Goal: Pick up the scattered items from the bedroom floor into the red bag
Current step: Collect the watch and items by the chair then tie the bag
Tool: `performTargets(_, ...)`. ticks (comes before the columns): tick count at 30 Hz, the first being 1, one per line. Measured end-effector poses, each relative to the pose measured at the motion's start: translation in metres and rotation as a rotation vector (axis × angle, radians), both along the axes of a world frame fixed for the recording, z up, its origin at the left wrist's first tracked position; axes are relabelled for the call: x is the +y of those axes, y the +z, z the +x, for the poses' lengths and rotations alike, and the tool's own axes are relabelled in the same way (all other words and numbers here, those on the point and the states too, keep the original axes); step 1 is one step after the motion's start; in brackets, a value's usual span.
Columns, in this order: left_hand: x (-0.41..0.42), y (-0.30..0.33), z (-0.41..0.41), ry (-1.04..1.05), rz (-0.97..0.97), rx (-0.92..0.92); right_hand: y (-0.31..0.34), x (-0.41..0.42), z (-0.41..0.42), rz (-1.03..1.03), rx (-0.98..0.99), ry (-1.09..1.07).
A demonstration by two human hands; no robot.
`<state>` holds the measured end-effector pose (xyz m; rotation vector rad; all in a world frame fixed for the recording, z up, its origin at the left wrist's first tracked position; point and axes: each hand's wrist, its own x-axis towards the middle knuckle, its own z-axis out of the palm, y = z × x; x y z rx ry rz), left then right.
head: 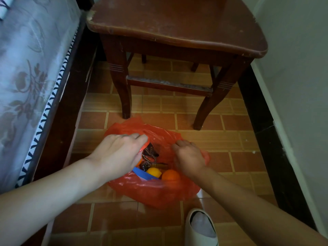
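The red bag [152, 190] is held open at its rim, gripped by the left hand [120, 153] and right hand [190, 157]; between the hands lie an orange [170, 175] and a watch [145, 166].

Red translucent plastic bag [152, 190]; inside it yellow round item [154, 172], orange ball [171, 175], blue strip [142, 173], dark-faced watch [145, 166] with brown strap, silvery chain [150, 153]
Dark reddish-brown wooden chair [177, 23], pale scuffs along seat edge, thin light stripes on legs
Floor tiles [239, 157] orange-brown in brick pattern, pale yellow grout lines
Bed sheet [26, 68] pale bluish-grey with dull red-brown floral print; black-and-white zigzag trim [51, 103] along edge
Off-white slipper [200, 228], white sock
Black skirting [266, 130] below whitish wall [298, 68]
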<state>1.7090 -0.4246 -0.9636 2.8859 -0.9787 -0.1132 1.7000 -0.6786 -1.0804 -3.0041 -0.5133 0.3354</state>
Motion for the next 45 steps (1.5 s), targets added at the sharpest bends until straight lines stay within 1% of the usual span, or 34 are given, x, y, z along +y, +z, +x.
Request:
performTargets(4, -0.002, 0.005, 0.005, 0.011, -0.029, -0.039, 0.036, 0.018, 0.003, 0.28, -0.124, -0.058)
performTargets(7, -0.002, 0.007, 0.006, 0.018, -0.045, -0.044, 0.061, 0.032, 0.006, 0.461, -0.185, -0.05)
performTargets(12, -0.001, 0.015, 0.01, 0.035, -0.05, -0.078, 0.091, 0.047, 0.009, 0.641, -0.241, -0.041)
performTargets(16, 0.0, 0.024, 0.017, 0.069, -0.065, -0.11, 0.101, 0.052, 0.017, 0.672, -0.319, -0.037)
performTargets(21, 0.001, 0.033, 0.025, 0.148, -0.135, -0.112, 0.112, 0.061, 0.024, 0.667, -0.384, -0.063)
performTargets(25, 0.004, 0.037, 0.022, 0.215, -0.161, -0.085, 0.12, 0.063, 0.025, 0.617, -0.392, -0.125)
performTargets(30, 0.003, 0.056, 0.006, 0.311, -0.231, -0.029, 0.148, 0.072, 0.016, 0.597, -0.328, -0.128)
performTargets(36, -0.01, 0.11, -0.015, 0.435, -0.295, -0.006, 0.216, 0.07, 0.002, 0.616, -0.298, -0.169)
performTargets(45, -0.007, 0.215, -0.06, 0.527, -0.365, 0.078, 0.328, 0.06, -0.053, 0.708, -0.16, -0.389)
